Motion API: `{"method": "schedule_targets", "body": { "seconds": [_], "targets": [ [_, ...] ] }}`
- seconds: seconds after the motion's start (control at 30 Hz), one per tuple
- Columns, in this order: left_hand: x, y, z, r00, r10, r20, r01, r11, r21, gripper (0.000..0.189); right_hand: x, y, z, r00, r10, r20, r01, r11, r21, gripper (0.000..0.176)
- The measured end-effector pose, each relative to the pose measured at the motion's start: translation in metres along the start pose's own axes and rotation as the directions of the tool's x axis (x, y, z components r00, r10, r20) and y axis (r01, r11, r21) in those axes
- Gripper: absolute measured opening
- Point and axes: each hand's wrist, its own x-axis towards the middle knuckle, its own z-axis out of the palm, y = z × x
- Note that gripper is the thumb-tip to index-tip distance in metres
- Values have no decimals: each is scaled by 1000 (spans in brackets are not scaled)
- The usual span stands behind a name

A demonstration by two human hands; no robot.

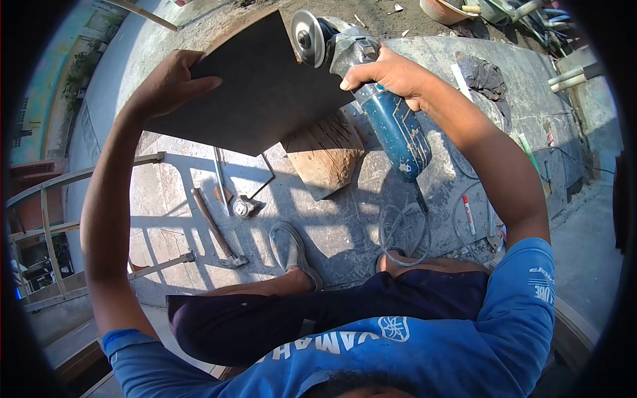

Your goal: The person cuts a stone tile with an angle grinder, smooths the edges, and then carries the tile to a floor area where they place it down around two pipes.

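Observation:
My left hand grips a large dark tile at its upper left edge, thumb lying over the face. The tile is tilted, with its lower right part over a scored wooden block. In my right hand is a blue angle grinder, fingers wrapped round the neck behind its head. Its round disc is right at the tile's upper right edge. The grinder's cord runs down toward my feet.
On the concrete floor lie a hammer, a tape measure and a red marker. A metal frame stands at the left. Dark cloth lies at the right, and a basin sits at the far edge.

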Motion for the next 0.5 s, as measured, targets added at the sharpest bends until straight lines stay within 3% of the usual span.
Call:
{"method": "schedule_targets", "body": {
  "seconds": [0.07,0.4,0.5],
  "targets": [
    [1,0,0,1000,9,10,-9,1000,-5,30,2,2,4,999,-22,-44,23,1000,21,55],
    [-2,7,0,1000,-16,16,16,1000,0,31,0,0,10,998,-29,-59,30,999,13,52],
    [-4,10,-1,1000,-26,16,26,1000,5,32,0,0,10,989,-51,-139,49,999,-15,51]
  ]
}}
